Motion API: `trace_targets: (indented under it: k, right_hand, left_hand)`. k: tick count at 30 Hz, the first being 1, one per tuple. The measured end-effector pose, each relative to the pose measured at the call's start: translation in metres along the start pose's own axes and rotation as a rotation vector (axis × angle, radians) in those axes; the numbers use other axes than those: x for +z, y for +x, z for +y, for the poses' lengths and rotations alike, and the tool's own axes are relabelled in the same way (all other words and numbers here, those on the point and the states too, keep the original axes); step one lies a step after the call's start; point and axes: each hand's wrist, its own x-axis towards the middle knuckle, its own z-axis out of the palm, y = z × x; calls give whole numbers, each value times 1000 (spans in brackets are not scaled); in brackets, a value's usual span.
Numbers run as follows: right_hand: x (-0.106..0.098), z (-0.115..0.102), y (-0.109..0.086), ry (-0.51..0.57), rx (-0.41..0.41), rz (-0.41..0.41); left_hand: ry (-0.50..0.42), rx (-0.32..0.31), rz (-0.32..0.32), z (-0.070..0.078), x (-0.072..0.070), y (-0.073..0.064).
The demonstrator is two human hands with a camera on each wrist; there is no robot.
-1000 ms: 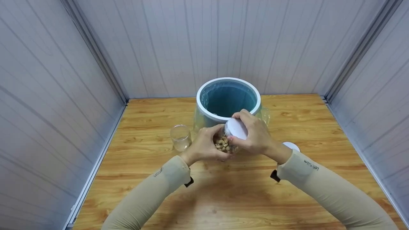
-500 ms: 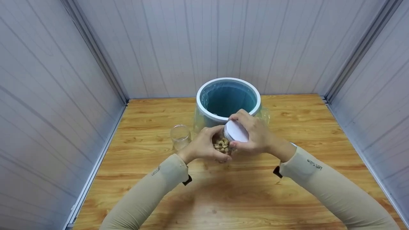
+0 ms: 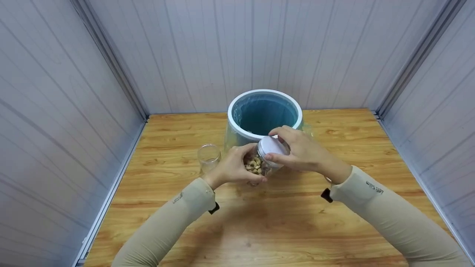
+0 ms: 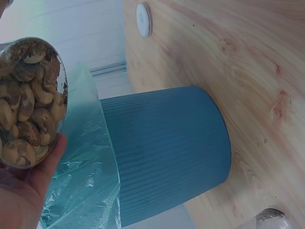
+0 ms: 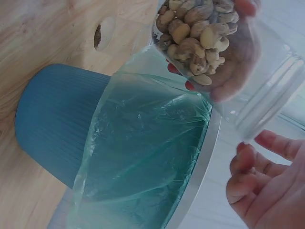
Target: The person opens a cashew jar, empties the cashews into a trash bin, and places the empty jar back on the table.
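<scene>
In the head view my left hand [image 3: 233, 166] grips a clear jar of cashews [image 3: 254, 165] around its side, tilted in front of the bin. My right hand [image 3: 298, 151] holds the white lid [image 3: 273, 146] at the jar's mouth, thumb on the near edge and fingertips on the far edge. Cashews [image 4: 28, 100] show through the jar bottom in the left wrist view. From the right wrist, the nuts [image 5: 198, 40] lie toward the jar's base, and the right fingertips [image 5: 245, 155] are at its mouth end. How tightly the lid sits cannot be told.
Behind the hands stands a blue bin [image 4: 162, 148] with a white rim [image 3: 232, 124] and a thin green bag [image 5: 143, 129] over its edge. A clear glass [image 3: 209, 157] stands left of it. A white disc [image 4: 143, 20] lies on the wooden table [image 3: 259, 230].
My right hand has turned on the lid, its wrist and forearm shifting right and covering most of the white disc. The jar and left hand have moved slightly left.
</scene>
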Motion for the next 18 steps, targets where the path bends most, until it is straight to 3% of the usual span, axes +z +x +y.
trace_targets:
  k: [8,18]
  right_hand:
    - [-3,-1,0,-24,21,-59]
    - [-5,4,-2,41,-106,-117]
  left_hand:
    - [33,-12,-24,-1,0,0]
    - [68,-14,-42,-5,1,-3]
